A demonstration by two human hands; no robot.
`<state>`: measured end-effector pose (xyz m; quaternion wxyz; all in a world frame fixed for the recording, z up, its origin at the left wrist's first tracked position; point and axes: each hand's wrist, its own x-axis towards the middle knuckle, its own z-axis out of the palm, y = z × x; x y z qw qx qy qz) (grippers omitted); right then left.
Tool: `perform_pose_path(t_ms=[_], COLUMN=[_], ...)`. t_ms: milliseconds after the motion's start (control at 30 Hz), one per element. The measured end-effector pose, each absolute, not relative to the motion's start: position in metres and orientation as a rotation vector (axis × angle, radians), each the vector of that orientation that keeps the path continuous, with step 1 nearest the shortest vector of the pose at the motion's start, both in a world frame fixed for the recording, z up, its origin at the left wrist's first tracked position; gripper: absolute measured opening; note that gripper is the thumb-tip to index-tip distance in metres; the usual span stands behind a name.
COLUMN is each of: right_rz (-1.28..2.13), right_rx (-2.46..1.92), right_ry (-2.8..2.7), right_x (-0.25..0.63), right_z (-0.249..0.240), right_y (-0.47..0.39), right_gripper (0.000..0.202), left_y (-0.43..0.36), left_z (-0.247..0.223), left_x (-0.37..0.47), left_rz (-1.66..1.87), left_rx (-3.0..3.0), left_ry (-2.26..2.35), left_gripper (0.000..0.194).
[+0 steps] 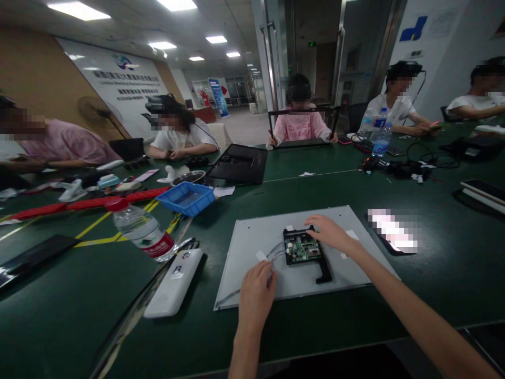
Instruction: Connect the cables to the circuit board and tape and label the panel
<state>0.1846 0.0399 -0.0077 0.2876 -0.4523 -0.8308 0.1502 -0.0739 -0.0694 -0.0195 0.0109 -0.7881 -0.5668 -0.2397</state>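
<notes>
A grey flat panel (pixel 256 237) lies on the table in front of me, with a black plastic bracket (pixel 324 271) on it. Inside the bracket sits a green circuit board (pixel 303 251). Grey cables (pixel 278 249) run from the board's left side toward my left hand (pixel 257 284), whose fingers are curled around a cable at the panel's lower left. My right hand (pixel 333 231) reaches over the bracket's top right corner, thumb and fingers apart, the thumb touching or just above the bracket. White tape pieces (pixel 261 256) stick to the panel.
A phone (pixel 390 231) lies right of the panel. On the left are a white power bank (pixel 175 284), a tilted water bottle (pixel 142 231) and a blue tray (pixel 187 198). Across the table a person holds a black frame (pixel 303 110); several others sit around.
</notes>
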Motion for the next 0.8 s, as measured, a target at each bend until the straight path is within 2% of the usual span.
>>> perform_pose_path(t_ms=[267,400,633,800], right_rz=[0.379,0.375,0.315,0.156], right_rx=[-1.227,-1.251,-1.369,-1.453], right_ry=[-2.43,-2.503,-2.446,-2.285], right_x=[0.142,0.135,0.13,0.159], right_z=[-0.008,-0.005,0.004,0.016], right_y=[0.078,0.077,0.067,0.053], right_gripper=[0.026,0.019,0.021,0.024], left_y=[-0.07,-0.069,-0.07,-0.07], left_z=[-0.016,-0.017,-0.017,-0.016], left_x=[-0.073,-0.073,-0.073,-0.075], left_rz=[-0.752,-0.777,-0.772,-0.737], left_rx=[-2.498,-2.505,-2.49,-2.498], left_ry=[-1.75,-1.746,-1.73,-1.664], left_gripper=[0.013,0.014,0.015,0.016])
